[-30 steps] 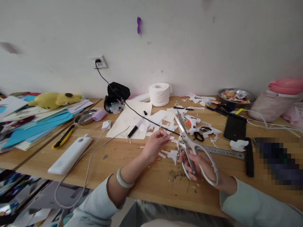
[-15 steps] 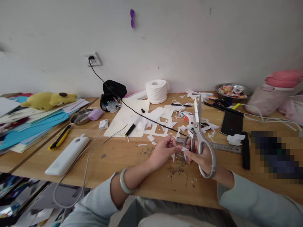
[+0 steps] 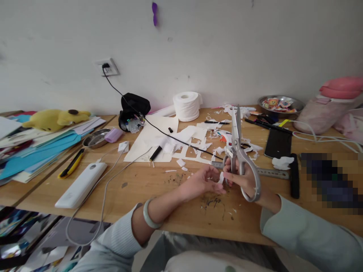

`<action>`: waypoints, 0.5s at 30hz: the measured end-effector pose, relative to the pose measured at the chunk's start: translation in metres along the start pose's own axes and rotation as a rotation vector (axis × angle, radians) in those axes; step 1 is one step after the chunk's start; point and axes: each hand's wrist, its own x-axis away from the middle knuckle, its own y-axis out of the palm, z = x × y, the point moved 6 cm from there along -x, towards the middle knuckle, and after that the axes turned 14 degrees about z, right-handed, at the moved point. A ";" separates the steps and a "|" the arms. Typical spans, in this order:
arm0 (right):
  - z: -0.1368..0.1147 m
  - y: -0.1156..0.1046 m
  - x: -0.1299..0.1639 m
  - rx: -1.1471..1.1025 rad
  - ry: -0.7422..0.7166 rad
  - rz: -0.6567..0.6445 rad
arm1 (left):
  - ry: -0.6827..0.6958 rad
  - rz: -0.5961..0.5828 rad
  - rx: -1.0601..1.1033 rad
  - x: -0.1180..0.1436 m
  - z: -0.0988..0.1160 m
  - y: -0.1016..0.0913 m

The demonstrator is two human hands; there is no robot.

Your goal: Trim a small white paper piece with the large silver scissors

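Observation:
Silver-grey scissors (image 3: 236, 151) hang by their handles from my right hand (image 3: 245, 181), blades pointing up and away and slightly parted. The same hand pinches a small scrap of white paper (image 3: 221, 177) between thumb and fingertips. Just left of it is my left hand (image 3: 202, 181), thumb and fingers spread apart around the scrap's near side; whether a fingertip touches the paper is hard to see. Beneath both hands lie dark shavings (image 3: 212, 202) on the wooden table. A steel ruler (image 3: 272, 172) runs partly behind my right hand.
White paper sheets (image 3: 150, 139), cut scraps and a toilet roll (image 3: 186, 106) lie beyond my hands. A black cable (image 3: 170, 136) crosses them. Left are a power bank (image 3: 82, 185) and a yellow cutter (image 3: 71, 164); right, a phone (image 3: 278, 142) and a black bar-shaped object (image 3: 295, 175).
My left thumb and fingers have parted from their pinch on the paper scrap. The scrap now stands more upright at my right fingertips. The scissors stay in my right hand, turned slightly.

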 end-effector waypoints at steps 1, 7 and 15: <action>0.001 0.000 0.000 0.010 0.005 -0.013 | 0.033 -0.003 -0.008 0.000 0.002 0.000; 0.002 -0.002 0.003 0.075 0.030 0.017 | 0.209 -0.011 -0.027 0.000 0.012 0.000; 0.002 -0.003 0.003 0.064 -0.004 0.000 | 0.240 0.111 -0.141 -0.003 0.018 -0.010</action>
